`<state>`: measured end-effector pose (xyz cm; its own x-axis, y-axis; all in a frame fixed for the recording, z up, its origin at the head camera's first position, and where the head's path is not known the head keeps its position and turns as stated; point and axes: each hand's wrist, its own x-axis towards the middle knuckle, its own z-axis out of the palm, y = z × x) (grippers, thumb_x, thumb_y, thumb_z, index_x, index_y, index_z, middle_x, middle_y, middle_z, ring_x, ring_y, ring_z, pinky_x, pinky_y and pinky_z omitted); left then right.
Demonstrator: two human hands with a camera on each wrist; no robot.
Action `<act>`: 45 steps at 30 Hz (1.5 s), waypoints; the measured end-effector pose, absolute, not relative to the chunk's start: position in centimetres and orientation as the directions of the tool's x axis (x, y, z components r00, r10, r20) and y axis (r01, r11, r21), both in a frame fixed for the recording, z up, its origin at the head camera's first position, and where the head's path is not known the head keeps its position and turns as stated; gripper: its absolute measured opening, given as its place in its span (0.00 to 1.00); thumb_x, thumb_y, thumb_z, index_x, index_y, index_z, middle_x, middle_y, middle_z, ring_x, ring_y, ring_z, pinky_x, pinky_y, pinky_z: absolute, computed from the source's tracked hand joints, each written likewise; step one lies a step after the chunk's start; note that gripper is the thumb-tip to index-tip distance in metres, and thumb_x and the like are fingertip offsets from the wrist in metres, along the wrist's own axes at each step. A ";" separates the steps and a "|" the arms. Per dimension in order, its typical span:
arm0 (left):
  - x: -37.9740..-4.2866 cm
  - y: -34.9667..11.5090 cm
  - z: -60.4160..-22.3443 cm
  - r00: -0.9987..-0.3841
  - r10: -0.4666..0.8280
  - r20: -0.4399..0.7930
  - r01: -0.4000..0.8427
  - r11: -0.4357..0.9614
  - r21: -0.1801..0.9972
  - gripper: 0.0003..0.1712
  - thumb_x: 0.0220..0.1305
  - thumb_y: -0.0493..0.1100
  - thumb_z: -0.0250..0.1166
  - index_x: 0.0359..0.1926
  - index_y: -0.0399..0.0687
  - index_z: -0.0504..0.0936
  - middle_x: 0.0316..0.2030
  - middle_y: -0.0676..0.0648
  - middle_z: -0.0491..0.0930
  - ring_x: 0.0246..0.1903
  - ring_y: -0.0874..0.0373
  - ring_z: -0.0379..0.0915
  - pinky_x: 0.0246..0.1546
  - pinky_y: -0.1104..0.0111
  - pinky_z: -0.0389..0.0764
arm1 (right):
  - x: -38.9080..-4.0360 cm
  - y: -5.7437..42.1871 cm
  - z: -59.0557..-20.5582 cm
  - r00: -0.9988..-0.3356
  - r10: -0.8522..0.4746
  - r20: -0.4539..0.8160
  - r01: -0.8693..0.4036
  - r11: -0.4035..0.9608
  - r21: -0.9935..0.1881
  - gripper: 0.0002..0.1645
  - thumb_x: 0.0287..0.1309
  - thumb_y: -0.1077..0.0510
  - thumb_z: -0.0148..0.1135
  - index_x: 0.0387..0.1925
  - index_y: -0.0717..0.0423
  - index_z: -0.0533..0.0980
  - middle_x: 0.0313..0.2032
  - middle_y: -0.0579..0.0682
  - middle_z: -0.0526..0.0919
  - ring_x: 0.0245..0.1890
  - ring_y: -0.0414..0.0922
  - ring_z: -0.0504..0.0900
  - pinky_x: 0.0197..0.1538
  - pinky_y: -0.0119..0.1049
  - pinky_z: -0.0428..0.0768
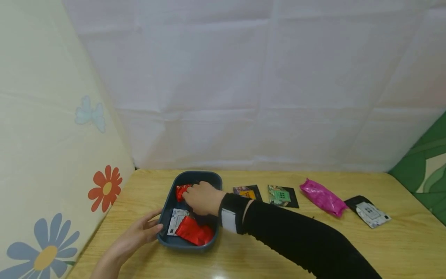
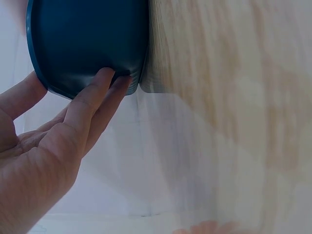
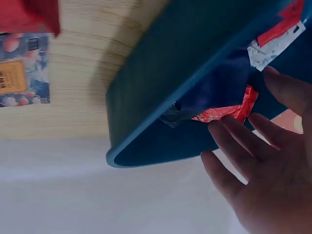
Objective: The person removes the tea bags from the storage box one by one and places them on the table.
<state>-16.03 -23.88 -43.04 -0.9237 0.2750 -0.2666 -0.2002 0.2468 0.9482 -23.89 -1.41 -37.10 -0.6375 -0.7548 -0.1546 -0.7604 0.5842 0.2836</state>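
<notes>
Red foil packet [image 1: 182,192] lies inside the dark blue tray [image 1: 188,248], toward its far left corner, and it is the relation I weigh most. From my operator's seat I see the right hand [image 1: 203,197] reaching over the tray's right wall, so the packet sits just beyond that hand's fingertips, to their left in the head view. The right wrist view shows the fingers loosely spread and pinching nothing; one fingertip overlaps the packet, but I cannot tell whether they touch. A dark blue packet [image 3: 214,87] covers part of the red one there, so I cannot read its full long axis.

My left hand [image 1: 137,234] is nearer the tray's left wall: its fingers lie fairly straight against the outside, the thumb meets the rim, and nothing is wrapped in its grasp. I judge that it steadies the tray, whose long axis runs away from me. Of the two, the right hand is plainly nearer the packet, the left being outside the wall.

Nearer me in the tray, a silver-white sachet [image 1: 177,221] lies partly under a larger red packet [image 1: 195,231]. Any shift of the right hand calls, I would say, for care around that overlapping dark packet, which could drag along with the red one.
</notes>
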 end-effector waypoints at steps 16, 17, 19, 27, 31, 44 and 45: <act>-16.0 -23.9 -43.0 -0.916 0.295 -0.271 -0.206 0.232 0.951 0.38 0.74 0.42 0.58 0.74 0.27 0.51 0.66 0.20 0.59 0.63 0.35 0.66 0.56 0.51 0.77 | -23.3 -2.5 -38.5 -0.719 -0.672 -0.176 -0.683 0.636 0.360 0.18 0.61 0.46 0.67 0.50 0.46 0.79 0.45 0.44 0.84 0.44 0.42 0.82 0.46 0.38 0.81; -16.0 -23.9 -43.0 -0.916 0.298 -0.269 -0.205 0.230 0.951 0.38 0.74 0.42 0.58 0.74 0.27 0.51 0.66 0.20 0.59 0.63 0.35 0.66 0.56 0.51 0.77 | -23.3 -2.5 -38.6 -0.720 -0.672 -0.176 -0.682 0.635 0.364 0.18 0.61 0.46 0.67 0.50 0.46 0.79 0.46 0.44 0.84 0.44 0.42 0.82 0.45 0.39 0.81; -16.0 -23.9 -43.0 -0.915 0.304 -0.267 -0.202 0.227 0.953 0.38 0.74 0.41 0.58 0.74 0.27 0.51 0.66 0.20 0.59 0.63 0.34 0.66 0.56 0.51 0.77 | -23.2 -2.6 -38.9 -0.719 -0.672 -0.176 -0.679 0.626 0.385 0.18 0.61 0.46 0.67 0.51 0.45 0.79 0.45 0.44 0.84 0.44 0.41 0.82 0.43 0.38 0.82; -16.0 -23.9 -43.1 -0.917 0.291 -0.272 -0.206 0.236 0.950 0.38 0.73 0.42 0.58 0.73 0.27 0.51 0.66 0.20 0.59 0.63 0.34 0.66 0.56 0.51 0.77 | -22.9 -2.5 -39.1 -0.696 -0.703 -0.148 -0.681 0.581 0.445 0.20 0.57 0.46 0.70 0.51 0.44 0.80 0.45 0.43 0.84 0.43 0.40 0.81 0.43 0.33 0.81; -16.0 -24.0 -43.0 -0.918 0.288 -0.273 -0.207 0.239 0.949 0.38 0.74 0.42 0.58 0.73 0.27 0.51 0.66 0.20 0.59 0.63 0.33 0.65 0.56 0.51 0.77 | -22.8 -2.3 -39.1 -0.672 -0.729 -0.132 -0.695 0.559 0.452 0.22 0.56 0.45 0.70 0.51 0.46 0.79 0.44 0.44 0.81 0.39 0.40 0.80 0.39 0.31 0.81; -16.0 -23.9 -42.9 -0.919 0.278 -0.279 -0.212 0.248 0.945 0.38 0.74 0.42 0.58 0.73 0.27 0.52 0.66 0.21 0.60 0.63 0.34 0.65 0.56 0.50 0.77 | -24.0 -2.1 -37.9 -0.643 -0.748 -0.165 -0.753 0.579 0.312 0.28 0.48 0.44 0.78 0.51 0.46 0.79 0.45 0.42 0.82 0.45 0.40 0.80 0.46 0.33 0.81; -16.0 -23.9 -42.9 -0.920 0.277 -0.279 -0.212 0.248 0.945 0.38 0.74 0.42 0.58 0.73 0.27 0.52 0.66 0.21 0.60 0.63 0.34 0.65 0.56 0.50 0.77 | -24.1 -2.0 -37.7 -0.641 -0.747 -0.173 -0.759 0.586 0.284 0.28 0.47 0.44 0.79 0.49 0.46 0.79 0.43 0.41 0.83 0.44 0.40 0.80 0.46 0.33 0.80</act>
